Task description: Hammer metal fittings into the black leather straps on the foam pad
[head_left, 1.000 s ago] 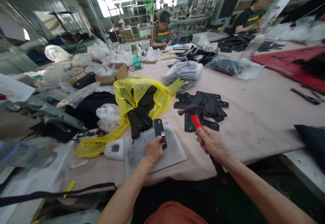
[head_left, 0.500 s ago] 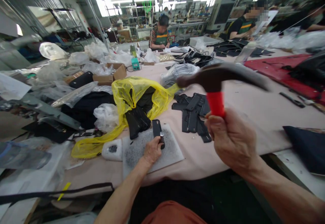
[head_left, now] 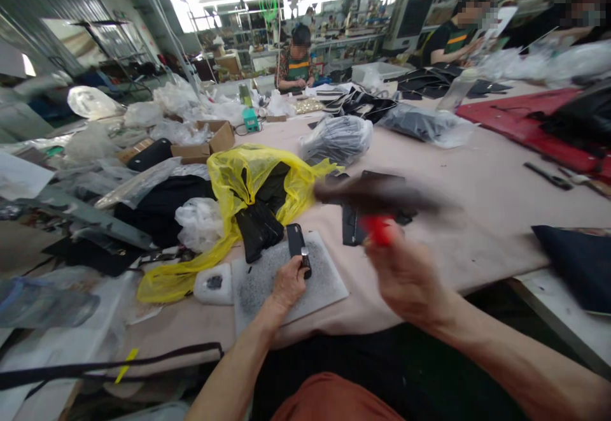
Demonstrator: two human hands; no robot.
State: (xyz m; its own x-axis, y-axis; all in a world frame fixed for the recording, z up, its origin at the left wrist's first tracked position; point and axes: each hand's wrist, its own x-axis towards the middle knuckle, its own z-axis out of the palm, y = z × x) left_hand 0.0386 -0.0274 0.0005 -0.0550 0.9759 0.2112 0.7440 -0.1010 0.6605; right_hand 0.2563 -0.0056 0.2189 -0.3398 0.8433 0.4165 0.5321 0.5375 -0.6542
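Note:
My right hand is wrapped round the red handle of a claw hammer, raised above the table and blurred by motion. My left hand pinches a short metal punch with a shiny top; its lower end is hidden by the fingers. Under the punch lies a flat black strip, resting on a worn white board speckled with dark marks. Behind the hammer, more flat black pieces lie in a pile, partly covered from view.
A yellow plastic bag with black pieces spilling out stands behind the board. Left of the board sits a small white block. A clear-wrapped bundle, a cardboard box and a red panel lie farther off. Co-workers sit beyond the table.
My right hand and the hammer have come down and a little to the left. My left hand keeps its hold on the punch over the black strip. The view has shifted slightly.

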